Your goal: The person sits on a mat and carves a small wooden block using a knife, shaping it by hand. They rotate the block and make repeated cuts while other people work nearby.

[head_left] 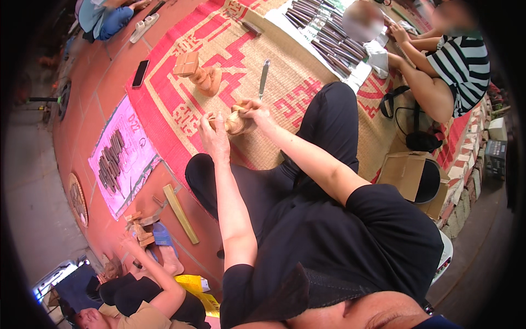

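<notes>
I clasp the carving (236,124) with both hands (215,137) (253,109) closed around it, chisel (263,78) just beyond; steady grip matters.

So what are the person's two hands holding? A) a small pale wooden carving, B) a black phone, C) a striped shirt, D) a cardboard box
A: both the left hand and the right hand are wrapped around a small pale wooden carving, held above the woven red-patterned mat.
</notes>
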### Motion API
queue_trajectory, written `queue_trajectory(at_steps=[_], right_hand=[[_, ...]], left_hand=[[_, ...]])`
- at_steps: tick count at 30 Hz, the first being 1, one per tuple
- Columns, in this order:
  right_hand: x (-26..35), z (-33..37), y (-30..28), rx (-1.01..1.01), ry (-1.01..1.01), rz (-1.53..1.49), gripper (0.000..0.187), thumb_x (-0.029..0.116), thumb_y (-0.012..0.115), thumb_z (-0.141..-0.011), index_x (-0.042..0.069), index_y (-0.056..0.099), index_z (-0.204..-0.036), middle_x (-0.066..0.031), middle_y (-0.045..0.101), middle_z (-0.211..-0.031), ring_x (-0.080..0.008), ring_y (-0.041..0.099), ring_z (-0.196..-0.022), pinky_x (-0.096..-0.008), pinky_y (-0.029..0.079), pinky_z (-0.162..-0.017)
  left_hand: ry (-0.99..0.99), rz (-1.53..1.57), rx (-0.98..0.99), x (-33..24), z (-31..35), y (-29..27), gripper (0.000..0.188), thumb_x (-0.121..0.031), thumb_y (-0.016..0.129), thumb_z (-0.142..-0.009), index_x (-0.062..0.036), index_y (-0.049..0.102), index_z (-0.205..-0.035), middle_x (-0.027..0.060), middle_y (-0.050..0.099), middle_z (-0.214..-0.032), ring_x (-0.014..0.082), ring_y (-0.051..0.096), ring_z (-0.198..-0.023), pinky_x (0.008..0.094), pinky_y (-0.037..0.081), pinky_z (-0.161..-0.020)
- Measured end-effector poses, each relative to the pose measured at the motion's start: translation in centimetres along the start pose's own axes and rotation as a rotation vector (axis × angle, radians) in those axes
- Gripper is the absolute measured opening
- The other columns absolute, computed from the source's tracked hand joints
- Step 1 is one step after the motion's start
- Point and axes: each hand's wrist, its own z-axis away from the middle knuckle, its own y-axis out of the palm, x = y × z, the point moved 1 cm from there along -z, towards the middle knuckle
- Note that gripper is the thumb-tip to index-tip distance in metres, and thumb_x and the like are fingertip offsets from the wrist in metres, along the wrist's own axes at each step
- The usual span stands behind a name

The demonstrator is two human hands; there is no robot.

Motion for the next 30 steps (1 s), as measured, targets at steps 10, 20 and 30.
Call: queue_trajectory(at_steps=[10,20,30], right_hand=[[1.1,0.8,-0.1,-0.002,0.056,-0.055,0.012,0.001,0.073,-0.071,0.001,0.061,-0.073,-0.0142,0.064,-0.112,-0.0201,0.059,-0.105,-0.0335,0.043,-0.094],[2.2,1.6,0.0,0.063,0.136,-0.059,0.014,-0.006,0.068,-0.076,0.004,0.058,-0.075,-0.0098,0.060,-0.121,-0.0174,0.060,-0.103,-0.0286,0.047,-0.090],[2.0,1.3,1.0,0.099,0.120,-0.051,0.017,-0.002,0.070,-0.076,0.004,0.055,-0.073,-0.0090,0.066,-0.103,-0.0137,0.061,-0.090,-0.0264,0.048,-0.081]], left_hand=[[0.012,-0.064,0.000,-1.0,0.3,0.5,0.047,-0.046,0.056,-0.089,-0.0053,0.056,-0.113,0.0168,0.054,-0.111,0.0333,0.053,-0.107,0.0432,0.042,-0.091],[0.031,-0.097,-0.007,-1.6,0.1,0.7,0.045,-0.044,0.058,-0.088,-0.0069,0.056,-0.113,0.0172,0.053,-0.112,0.0339,0.054,-0.107,0.0444,0.043,-0.090],[-0.034,-0.005,0.006,-0.1,-0.4,-0.2,0.044,-0.043,0.055,-0.091,-0.0052,0.055,-0.114,0.0167,0.053,-0.114,0.0314,0.053,-0.108,0.0412,0.042,-0.092]])
